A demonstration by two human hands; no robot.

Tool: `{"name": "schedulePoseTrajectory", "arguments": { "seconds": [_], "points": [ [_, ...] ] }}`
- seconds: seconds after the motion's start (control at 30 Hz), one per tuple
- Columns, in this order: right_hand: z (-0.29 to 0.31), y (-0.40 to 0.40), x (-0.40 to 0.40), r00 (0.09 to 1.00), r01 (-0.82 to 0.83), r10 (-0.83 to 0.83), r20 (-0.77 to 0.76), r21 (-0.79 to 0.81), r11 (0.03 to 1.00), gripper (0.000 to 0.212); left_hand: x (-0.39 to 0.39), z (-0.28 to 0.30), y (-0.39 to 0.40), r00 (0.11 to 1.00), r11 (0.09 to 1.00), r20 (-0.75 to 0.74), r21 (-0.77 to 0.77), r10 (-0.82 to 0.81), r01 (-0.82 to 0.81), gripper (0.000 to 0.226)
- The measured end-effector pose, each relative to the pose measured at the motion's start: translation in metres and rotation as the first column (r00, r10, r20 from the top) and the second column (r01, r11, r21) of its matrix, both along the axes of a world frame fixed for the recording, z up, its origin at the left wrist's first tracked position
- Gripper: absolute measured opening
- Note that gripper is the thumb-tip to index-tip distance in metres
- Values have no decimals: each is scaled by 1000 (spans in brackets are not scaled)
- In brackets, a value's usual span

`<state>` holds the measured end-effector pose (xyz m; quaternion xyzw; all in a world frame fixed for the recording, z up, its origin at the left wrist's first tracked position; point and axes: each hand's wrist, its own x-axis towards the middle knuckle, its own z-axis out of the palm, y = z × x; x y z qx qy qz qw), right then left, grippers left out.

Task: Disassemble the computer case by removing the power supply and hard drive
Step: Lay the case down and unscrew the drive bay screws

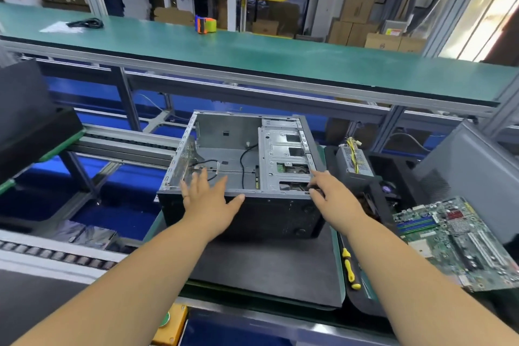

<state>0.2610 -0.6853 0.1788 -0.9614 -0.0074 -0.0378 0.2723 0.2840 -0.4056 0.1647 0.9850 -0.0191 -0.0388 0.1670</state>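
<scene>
Head view: the computer case [241,177] lies on its side on the dark mat [266,267], open face up, main bay bare apart from a few loose black cables [244,160]. Your left hand [209,199] is flat and spread, fingers straight, palm over the near top rim at the rear end; it grips nothing. Your right hand [332,195] reaches the near corner of the drive cage [283,157], fingertips curled at the cage edge; whether they pinch anything cannot be told. The power supply [355,161] stands outside the case, just right of it, yellow leads up, so that step looks done. A hard drive [292,170] appears to sit in a lower cage slot, circuit board showing. Judgement: the drive is dense, rigid and shock-sensitive, so take it by its side rails, not the board. The case is stiff sheet steel, light now, with sharp folded edges; steady it on the rim as your left hand lies. A motherboard [460,241] and yellow screwdriver [349,268] lie to the right.
</scene>
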Motion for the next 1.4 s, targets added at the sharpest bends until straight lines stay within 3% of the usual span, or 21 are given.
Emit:
{"name": "schedulePoseTrajectory", "arguments": {
  "seconds": [0.17, 0.33, 0.47, 0.57, 0.63, 0.67, 0.73, 0.8, 0.87, 0.97, 1.03, 1.1, 1.23, 1.4],
  "points": [
    [3, 2, 0, 1000, 7, -7, 6, -58, 998, 11, 11, -6, -8, 997, 995, -26, 67, 71, -69, 72],
    [-5, 22, -13, 983, 41, 12, 182, -280, 959, 21, 16, -8, 3, 998, 996, -3, 60, 61, -60, 70],
    [4, 42, -31, 979, 99, -17, 204, -395, 913, 16, 23, -5, 15, 1000, 999, -8, 45, 19, -19, 69],
    [9, 59, -41, 991, -25, 113, 68, -745, 667, 17, 29, -4, 25, 1000, 998, -4, 48, -25, 26, 65],
    [3, 64, -44, 994, -79, 108, -18, -800, 594, 47, 33, -5, 30, 998, 998, 20, 48, -52, 51, 62],
    [3, 67, -45, 995, -81, 100, -28, -810, 581, 51, 36, -6, 33, 998, 997, 27, 45, -65, 63, 60],
    [7, 72, -48, 995, -83, 94, -37, -833, 546, 39, 43, -7, 38, 996, 995, 22, 37, -89, 88, 57],
    [9, 72, -46, 997, -60, 75, -18, -788, 613, 28, 49, -7, 42, 994, 994, 12, 31, -104, 104, 56],
    [13, 69, -40, 999, 1, 28, 29, -706, 709, 31, 54, -7, 45, 993, 993, 14, 20, -113, 113, 56],
    [14, 56, -26, 993, 99, -51, 106, -509, 855, 36, 56, -9, 49, 991, 992, 38, -11, -127, 127, 56],
    [18, 43, -14, 995, 84, -58, 83, -353, 932, 27, 55, -11, 51, 989, 990, 58, -21, -135, 137, 56],
    [23, 27, -4, 1000, 14, -10, 14, -274, 962, 28, 53, -11, 52, 988, 990, 63, -26, -140, 142, 57],
    [15, 5, -5, 993, -110, 91, -74, -310, 944, 73, 48, -9, 50, 992, 993, 52, -22, -112, 113, 58],
    [-5, 2, -16, 991, -131, 122, -52, -274, 953, 74, 41, -5, 44, 997, 997, 38, -43, -68, 70, 57]
  ]
}}
